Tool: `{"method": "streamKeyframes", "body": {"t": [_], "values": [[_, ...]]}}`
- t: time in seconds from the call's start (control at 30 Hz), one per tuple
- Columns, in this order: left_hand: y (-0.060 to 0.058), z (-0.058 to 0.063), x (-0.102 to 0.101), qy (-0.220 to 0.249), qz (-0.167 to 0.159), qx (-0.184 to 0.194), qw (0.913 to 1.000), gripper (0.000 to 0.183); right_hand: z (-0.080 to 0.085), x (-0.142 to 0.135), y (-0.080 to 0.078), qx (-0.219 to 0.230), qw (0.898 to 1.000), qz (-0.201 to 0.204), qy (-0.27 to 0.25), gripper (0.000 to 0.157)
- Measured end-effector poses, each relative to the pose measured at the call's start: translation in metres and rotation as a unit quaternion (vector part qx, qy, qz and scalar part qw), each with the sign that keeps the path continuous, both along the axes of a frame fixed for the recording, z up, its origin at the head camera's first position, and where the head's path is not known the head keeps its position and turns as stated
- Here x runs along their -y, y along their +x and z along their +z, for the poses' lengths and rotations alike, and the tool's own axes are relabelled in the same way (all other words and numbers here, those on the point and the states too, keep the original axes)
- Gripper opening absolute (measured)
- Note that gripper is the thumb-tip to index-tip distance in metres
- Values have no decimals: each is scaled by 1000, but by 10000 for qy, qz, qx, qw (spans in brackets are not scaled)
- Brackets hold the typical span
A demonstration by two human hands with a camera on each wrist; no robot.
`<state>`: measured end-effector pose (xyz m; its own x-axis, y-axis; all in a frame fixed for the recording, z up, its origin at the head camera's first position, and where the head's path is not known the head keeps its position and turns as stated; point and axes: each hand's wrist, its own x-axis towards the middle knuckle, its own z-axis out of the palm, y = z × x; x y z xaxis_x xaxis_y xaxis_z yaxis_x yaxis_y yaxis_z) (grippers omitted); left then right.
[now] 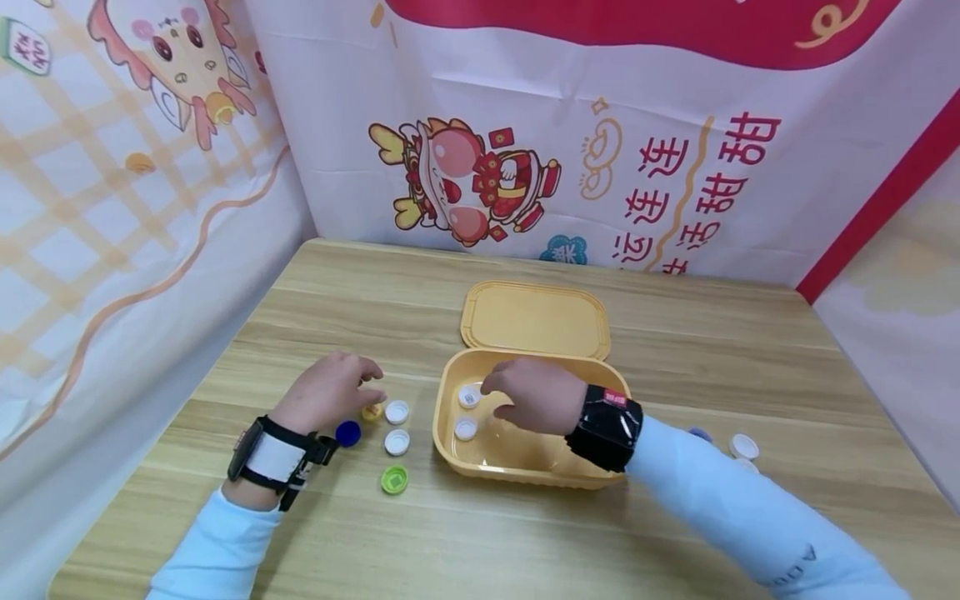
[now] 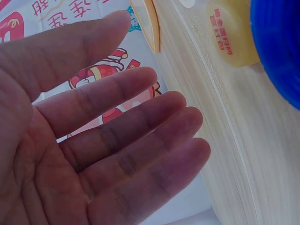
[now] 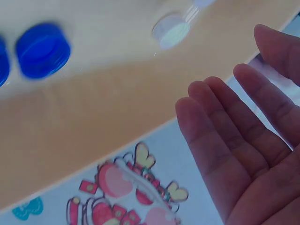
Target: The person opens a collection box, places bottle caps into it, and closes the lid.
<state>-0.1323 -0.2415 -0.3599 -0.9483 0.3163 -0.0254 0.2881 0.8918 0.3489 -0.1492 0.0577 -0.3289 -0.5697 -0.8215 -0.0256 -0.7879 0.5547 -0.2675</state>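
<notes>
My left hand point(image 1: 326, 396) hovers with loosely bent fingers by a yellow bottle cap point(image 1: 372, 412) and a dark blue cap point(image 1: 348, 433). In the left wrist view its fingers are spread with nothing held. Two white caps point(image 1: 397, 412) and a green cap point(image 1: 394, 479) lie to its right on the table. Over the yellow plastic box point(image 1: 525, 478) is my right hand point(image 1: 536, 396), its fingers extended and holding nothing in the right wrist view. Inside the box are two white caps point(image 1: 466, 429) and blue caps point(image 3: 43, 50), the blue ones hidden from the head view.
A yellow lid point(image 1: 536, 321) lies flat right behind the box. Past the right forearm, white caps point(image 1: 744, 446) and a bluish cap point(image 1: 701, 434) rest on the wooden table point(image 1: 360, 300). Printed cloth point(image 1: 337, 100) hangs behind the table and at its sides.
</notes>
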Motion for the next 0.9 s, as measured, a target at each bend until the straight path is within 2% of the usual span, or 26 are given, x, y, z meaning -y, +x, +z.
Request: {"method": "streamKeyframes", "body": {"t": [0.17,0.4,0.63,0.9], "values": [[0,0,1,-20,5,-36,10000,32,10,-25,0,-61,9991,-357,-213,27],[1,-1,1,-87,59,-104,9999,33,20,-60,1,98,9949,-946,-345,32],[2,-1,-1,-124,87,-103,9998,33,17,-99,3,-5,9884,-1469,-395,33],[1,1,-4,-106,100,6,9999,35,14,-149,12,12,9749,-2177,-461,35]]}}
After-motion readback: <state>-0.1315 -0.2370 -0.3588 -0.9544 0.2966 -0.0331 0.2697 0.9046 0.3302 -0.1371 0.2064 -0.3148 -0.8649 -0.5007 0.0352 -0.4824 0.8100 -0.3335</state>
